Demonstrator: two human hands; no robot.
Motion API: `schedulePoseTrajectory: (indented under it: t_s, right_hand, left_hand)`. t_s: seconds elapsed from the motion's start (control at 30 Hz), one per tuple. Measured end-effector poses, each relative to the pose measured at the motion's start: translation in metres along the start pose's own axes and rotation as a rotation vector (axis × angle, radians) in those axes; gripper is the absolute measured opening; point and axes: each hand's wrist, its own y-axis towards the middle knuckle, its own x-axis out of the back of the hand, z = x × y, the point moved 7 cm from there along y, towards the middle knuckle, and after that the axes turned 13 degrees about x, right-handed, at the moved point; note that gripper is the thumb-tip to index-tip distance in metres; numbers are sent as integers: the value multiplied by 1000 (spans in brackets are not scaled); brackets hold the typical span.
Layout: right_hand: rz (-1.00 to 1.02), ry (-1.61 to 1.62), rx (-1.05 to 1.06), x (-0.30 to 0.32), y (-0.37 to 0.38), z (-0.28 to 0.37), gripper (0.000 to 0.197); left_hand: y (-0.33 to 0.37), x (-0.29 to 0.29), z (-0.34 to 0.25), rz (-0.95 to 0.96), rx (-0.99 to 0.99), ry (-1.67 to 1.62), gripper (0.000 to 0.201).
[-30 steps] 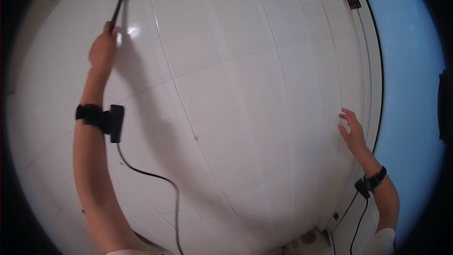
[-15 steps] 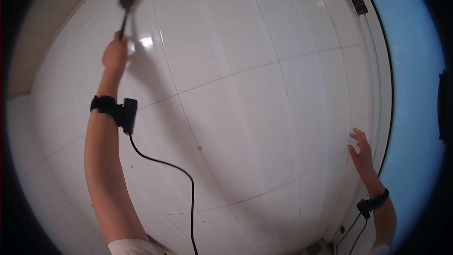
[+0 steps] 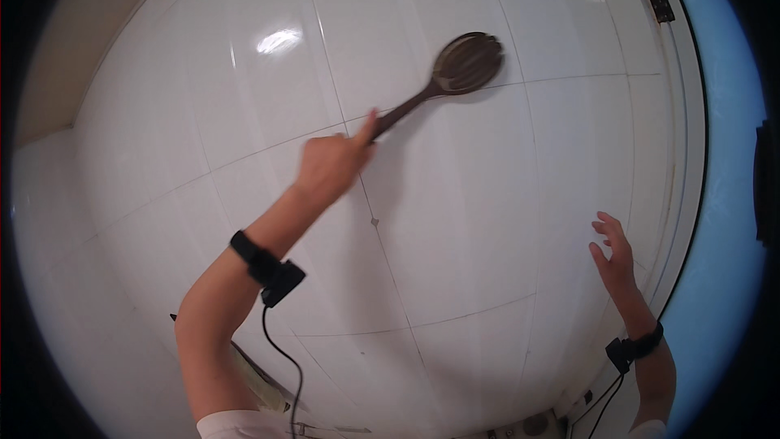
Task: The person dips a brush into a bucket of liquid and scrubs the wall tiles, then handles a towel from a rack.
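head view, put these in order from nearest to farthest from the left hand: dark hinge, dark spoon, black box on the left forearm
1. Dark spoon: held in the left hand itself
2. Black box: strapped on, lower left of it
3. Dark hinge: far upper right

The left hand (image 3: 335,164) has swung rightward, nearer the black hinge (image 3: 659,0); its brown oval-headed utensil (image 3: 466,65), earlier nearly upright well left of that hinge, now slants toward it, head much closer.
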Motion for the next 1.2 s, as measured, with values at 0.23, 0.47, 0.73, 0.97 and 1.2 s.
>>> schedulePoseTrajectory:
  t_s: [0.23,0.47,0.73,0.97,1.2]
  right_hand:
    - [77,15,10,-6,-8,-3,45]
    - [67,83,-40,2,-16,-11,46]
    - [122,173,-10,-12,-12,-6,47]
    - [121,235,-48,-8,-19,-12,45]
    - [126,232,6,-4,-19,-7,44]
  left_hand:
    - [-21,23,244,-406,671,7,37]
    - [-117,-38,90,-28,365,28,49]
    - [-149,-31,109,-64,190,144,52]
    - [-113,-15,106,-70,466,-7,48]
    - [-224,-68,-19,352,-344,-66,57]
